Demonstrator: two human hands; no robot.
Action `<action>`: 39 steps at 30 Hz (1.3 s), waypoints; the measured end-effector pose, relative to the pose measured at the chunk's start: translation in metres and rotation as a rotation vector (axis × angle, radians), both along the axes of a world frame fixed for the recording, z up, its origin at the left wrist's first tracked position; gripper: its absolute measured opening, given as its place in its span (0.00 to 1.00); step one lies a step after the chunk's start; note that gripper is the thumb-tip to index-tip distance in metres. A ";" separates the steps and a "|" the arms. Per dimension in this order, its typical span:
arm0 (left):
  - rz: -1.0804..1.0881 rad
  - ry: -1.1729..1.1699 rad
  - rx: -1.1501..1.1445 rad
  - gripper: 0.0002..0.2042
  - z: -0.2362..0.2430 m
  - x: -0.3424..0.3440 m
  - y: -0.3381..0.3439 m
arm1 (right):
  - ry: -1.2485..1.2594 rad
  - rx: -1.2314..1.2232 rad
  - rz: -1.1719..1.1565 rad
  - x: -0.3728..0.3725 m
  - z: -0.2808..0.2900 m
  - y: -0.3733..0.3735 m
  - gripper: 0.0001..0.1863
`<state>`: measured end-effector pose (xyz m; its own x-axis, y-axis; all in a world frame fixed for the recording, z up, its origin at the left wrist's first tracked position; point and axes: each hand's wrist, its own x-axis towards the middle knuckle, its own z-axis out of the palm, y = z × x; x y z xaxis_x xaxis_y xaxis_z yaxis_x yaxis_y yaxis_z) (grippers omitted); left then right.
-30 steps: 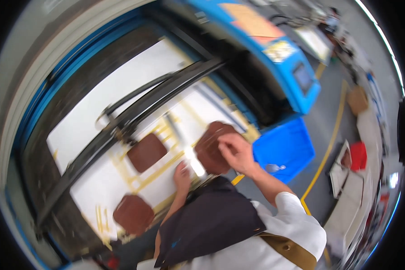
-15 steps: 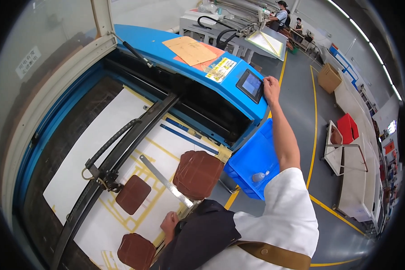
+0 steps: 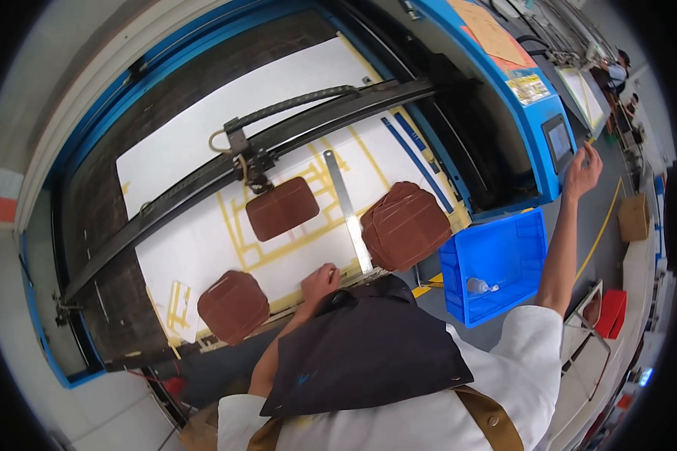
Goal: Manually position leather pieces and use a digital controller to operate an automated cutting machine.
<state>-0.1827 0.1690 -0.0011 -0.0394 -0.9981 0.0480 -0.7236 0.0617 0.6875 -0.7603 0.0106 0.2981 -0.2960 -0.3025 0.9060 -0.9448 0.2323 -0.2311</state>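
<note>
My left hand (image 3: 321, 283) rests closed on the front edge of the machine's white bed (image 3: 184, 237), with nothing visible in it. Level with the control screen (image 3: 558, 143), my right hand (image 3: 582, 172) is raised just beside it, empty, its fingers loosely bent and apart. A single brown rounded leather piece (image 3: 282, 209) lies on the bed under the machine's cutting head (image 3: 254, 169). Right of it is a steel ruler (image 3: 344, 199), then a stack of brown leather pieces (image 3: 406, 225). More brown leather pieces (image 3: 233, 307) lie left of my left hand.
A black gantry beam (image 3: 180, 199) crosses the bed. At the machine's right stands a blue crate (image 3: 496, 255) with a clear bottle (image 3: 480, 286) inside. A red bin (image 3: 611, 314) and a cardboard box (image 3: 632, 218) are farther right. Another person (image 3: 617, 73) is far off.
My view has swung left and down over the bed. My right hand has come slightly away from the screen's edge. The leather pieces and ruler keep their places on the bed.
</note>
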 end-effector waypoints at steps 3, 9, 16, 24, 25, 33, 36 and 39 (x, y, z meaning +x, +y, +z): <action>0.011 0.069 0.155 0.08 0.007 0.000 -0.009 | -0.176 -0.075 0.343 0.116 -0.015 0.022 0.07; -0.127 0.148 0.162 0.15 0.021 -0.025 -0.043 | -0.941 1.332 1.067 0.334 -0.144 0.095 0.12; -0.234 -0.181 0.082 0.20 0.030 -0.041 -0.046 | -0.917 1.552 0.908 0.370 -0.227 0.127 0.28; -0.158 -0.084 -0.020 0.18 0.021 -0.044 -0.048 | -1.100 1.437 0.975 0.374 -0.231 0.129 0.27; -0.116 -0.059 0.019 0.19 0.024 -0.045 -0.048 | -1.101 1.438 0.976 0.374 -0.230 0.127 0.27; -0.036 -0.143 0.050 0.23 0.044 -0.047 -0.059 | -2.048 1.374 0.835 0.376 -0.228 0.119 0.23; -0.038 -0.181 0.132 0.21 0.045 -0.054 -0.065 | -1.915 1.474 0.830 0.375 -0.220 0.116 0.21; -0.034 -0.296 0.159 0.19 0.039 -0.055 -0.068 | -1.276 1.400 1.018 0.366 -0.231 0.124 0.17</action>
